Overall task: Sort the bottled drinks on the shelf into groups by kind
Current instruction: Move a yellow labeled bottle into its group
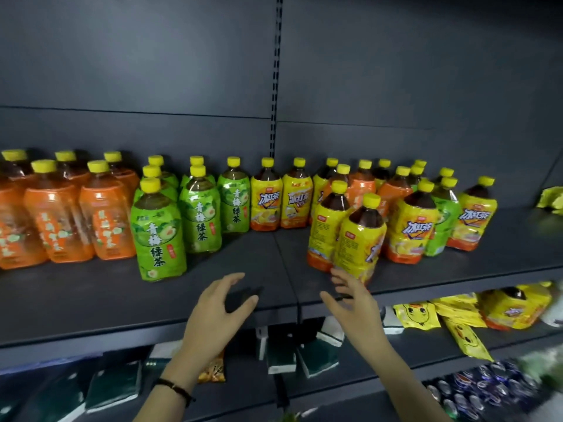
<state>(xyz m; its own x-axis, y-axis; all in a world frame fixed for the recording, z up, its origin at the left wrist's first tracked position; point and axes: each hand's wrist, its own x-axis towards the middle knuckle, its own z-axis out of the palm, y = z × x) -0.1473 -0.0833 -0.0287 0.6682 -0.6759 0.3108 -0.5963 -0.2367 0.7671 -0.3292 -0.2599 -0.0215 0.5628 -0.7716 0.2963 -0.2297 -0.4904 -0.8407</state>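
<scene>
R hand (353, 300) is hovering w/ fingers spread wide, gripping nothing, its tips right at the base of the front yellow bottle (361, 236), which is standing upright on the shelf (243, 254); contact unclear. L hand (217, 306) is hanging open & empty, left of that bottle. Green bottles (160, 236) are standing further left of it, orange bottles (58, 220) beyond them. A mixed cluster (411, 220) is crowding just behind-right of it.

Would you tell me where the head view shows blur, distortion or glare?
In the head view, light is dim; the wide lens bows the shelf; glare streaks the orange bottles at left; the cans at bottom right smear into blur; the left hand and right hand look fairly sharp.
</scene>
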